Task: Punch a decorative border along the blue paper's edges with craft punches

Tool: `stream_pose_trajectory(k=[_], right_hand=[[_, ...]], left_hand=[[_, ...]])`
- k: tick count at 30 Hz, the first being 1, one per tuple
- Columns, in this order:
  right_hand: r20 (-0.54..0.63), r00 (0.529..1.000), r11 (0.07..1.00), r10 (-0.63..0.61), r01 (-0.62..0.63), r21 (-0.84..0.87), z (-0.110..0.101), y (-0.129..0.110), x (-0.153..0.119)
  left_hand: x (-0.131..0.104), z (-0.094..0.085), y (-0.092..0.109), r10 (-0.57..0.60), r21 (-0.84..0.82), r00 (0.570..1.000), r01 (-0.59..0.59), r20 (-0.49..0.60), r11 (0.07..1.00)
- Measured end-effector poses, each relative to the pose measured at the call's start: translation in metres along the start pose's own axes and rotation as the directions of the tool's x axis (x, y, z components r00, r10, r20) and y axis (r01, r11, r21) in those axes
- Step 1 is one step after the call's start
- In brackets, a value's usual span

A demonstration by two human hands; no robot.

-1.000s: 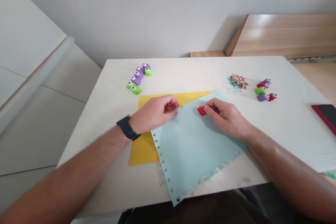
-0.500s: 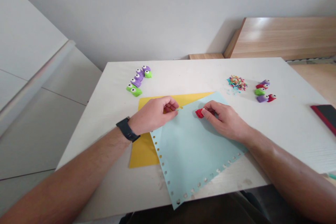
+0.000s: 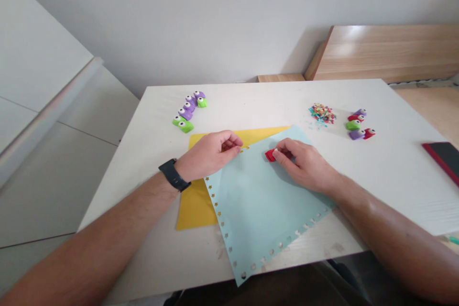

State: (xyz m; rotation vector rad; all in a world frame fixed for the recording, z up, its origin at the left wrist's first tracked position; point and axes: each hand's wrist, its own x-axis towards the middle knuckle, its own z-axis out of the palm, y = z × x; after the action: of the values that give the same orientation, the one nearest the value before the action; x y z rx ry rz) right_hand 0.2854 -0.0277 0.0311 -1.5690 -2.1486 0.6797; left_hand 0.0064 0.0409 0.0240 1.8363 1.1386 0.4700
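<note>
While the right hand [image 3: 303,165] pinches a small red punch [image 3: 269,155] between thumb and fingers, the punch juts leftward from the fingertips, over the blue paper [image 3: 265,196] and near its far edge. Fingers cover much of it, so I can't judge its long axis. The left hand [image 3: 211,155] sits across a gap to the punch's left, at that same edge, fingers curled narrow; whether they grip anything, I can't tell. Yellow paper [image 3: 193,205] lies beneath the blue.
</note>
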Motion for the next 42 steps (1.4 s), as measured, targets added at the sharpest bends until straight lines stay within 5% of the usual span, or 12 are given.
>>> stream_pose_trajectory(k=[17, 28, 42], right_hand=[[-0.006, 0.974, 0.951, -0.227, 0.22, -0.218, 0.01, 0.001, 0.003], [-0.008, 0.953, 0.947, -0.304, 0.301, -0.116, 0.034, -0.037, 0.019], [-0.104, 0.953, 0.958, -0.285, 0.28, -0.064, 0.055, -0.028, 0.018]], left_hand=[[0.005, 0.001, -0.001, -0.039, -0.025, 0.999, 0.039, 0.02, 0.999], [0.01, -0.002, -0.005, -0.022, -0.064, 0.997, 0.026, 0.07, 0.998], [0.012, -0.001, -0.001, -0.042, 0.042, 0.998, 0.04, 0.054, 0.998]])
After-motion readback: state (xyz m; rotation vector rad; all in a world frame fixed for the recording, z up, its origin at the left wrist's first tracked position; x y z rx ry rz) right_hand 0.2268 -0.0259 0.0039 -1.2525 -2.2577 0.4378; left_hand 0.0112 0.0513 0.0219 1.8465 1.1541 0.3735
